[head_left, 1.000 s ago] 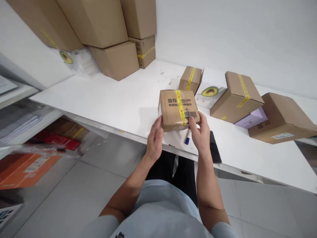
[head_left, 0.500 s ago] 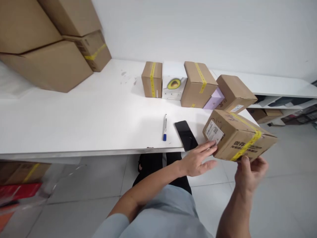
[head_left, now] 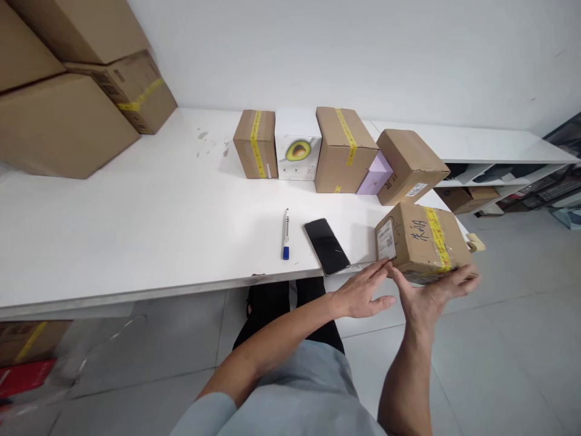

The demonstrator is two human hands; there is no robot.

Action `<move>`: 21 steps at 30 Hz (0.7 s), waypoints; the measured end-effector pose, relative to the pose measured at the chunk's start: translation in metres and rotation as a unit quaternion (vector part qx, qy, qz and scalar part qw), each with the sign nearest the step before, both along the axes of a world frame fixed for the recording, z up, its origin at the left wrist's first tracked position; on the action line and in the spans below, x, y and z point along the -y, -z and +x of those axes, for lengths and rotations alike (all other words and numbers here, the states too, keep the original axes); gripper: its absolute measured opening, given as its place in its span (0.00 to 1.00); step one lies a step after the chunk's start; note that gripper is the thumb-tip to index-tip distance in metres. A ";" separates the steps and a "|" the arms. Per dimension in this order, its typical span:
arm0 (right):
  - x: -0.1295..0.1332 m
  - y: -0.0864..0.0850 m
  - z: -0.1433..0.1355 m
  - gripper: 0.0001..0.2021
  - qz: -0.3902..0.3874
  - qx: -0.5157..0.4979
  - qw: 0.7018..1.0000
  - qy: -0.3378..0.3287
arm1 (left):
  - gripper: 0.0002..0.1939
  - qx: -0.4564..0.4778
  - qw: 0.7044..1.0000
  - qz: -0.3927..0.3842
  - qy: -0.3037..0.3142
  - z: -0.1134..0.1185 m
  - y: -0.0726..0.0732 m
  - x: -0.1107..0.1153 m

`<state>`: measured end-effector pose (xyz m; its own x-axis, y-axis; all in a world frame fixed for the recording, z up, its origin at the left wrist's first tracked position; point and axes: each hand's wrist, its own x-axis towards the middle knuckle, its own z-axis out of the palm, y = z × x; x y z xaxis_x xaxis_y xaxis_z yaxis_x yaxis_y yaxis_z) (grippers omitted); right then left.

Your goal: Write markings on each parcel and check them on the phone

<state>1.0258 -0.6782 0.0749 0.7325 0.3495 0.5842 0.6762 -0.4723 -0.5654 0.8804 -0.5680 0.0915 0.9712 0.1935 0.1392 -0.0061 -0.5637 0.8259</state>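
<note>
A cardboard box [head_left: 415, 242] with yellow tape, dark handwriting on top and a white label on its left side rests at the table's right front corner. My left hand [head_left: 363, 292] is open, its fingertips at the box's lower left corner by the label. Spread along the front side of the box is my right hand [head_left: 426, 293], thumb toward my left fingertips and fingers toward the right corner. Left of the box lie a black phone [head_left: 327, 246] and a white marker [head_left: 285, 235] with a blue cap.
Behind stand a small taped box [head_left: 256, 145], a white avocado box [head_left: 297, 148], a taller taped box [head_left: 345, 151], a purple box [head_left: 376, 175] and another brown box [head_left: 408, 163]. Large cartons [head_left: 68, 121] fill the back left. A tape roll [head_left: 475, 242] shows at the right edge.
The box has come down from a tilted position onto the table corner, its handwritten top now facing up. My right hand has shifted left and opened against its front. The view has turned slightly right.
</note>
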 end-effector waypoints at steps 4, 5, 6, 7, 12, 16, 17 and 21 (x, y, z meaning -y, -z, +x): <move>-0.012 0.000 0.000 0.72 0.010 -0.046 0.999 0.024 | 0.44 0.012 1.000 0.004 0.016 0.007 0.001 -0.004; -0.011 -0.001 0.002 0.73 0.016 -0.058 0.998 0.031 | 0.44 0.017 1.000 0.006 0.020 0.007 0.001 -0.003; -0.009 -0.002 0.005 0.73 0.022 -0.067 0.997 0.039 | 0.44 0.018 1.000 0.008 0.023 0.005 0.000 -0.002; -0.006 -0.003 0.011 0.72 0.027 -0.074 0.996 0.050 | 0.42 0.016 0.999 0.007 0.027 0.000 -0.001 -0.001; -0.002 -0.007 0.072 0.73 0.070 -0.111 0.978 0.164 | 0.38 0.005 0.999 -0.043 0.012 -0.062 -0.010 -0.006; -0.036 -0.024 0.137 0.70 0.038 -0.179 0.955 0.234 | 0.30 -0.022 0.996 -0.047 -0.072 -0.130 -0.019 -0.026; -0.047 -0.029 0.152 0.70 0.021 -0.188 0.954 0.233 | 0.28 -0.009 0.996 -0.031 -0.089 -0.146 -0.021 -0.033; -0.091 -0.043 0.202 0.69 -0.010 -0.215 0.963 0.161 | 0.20 0.037 0.974 0.037 -0.222 -0.197 -0.030 -0.061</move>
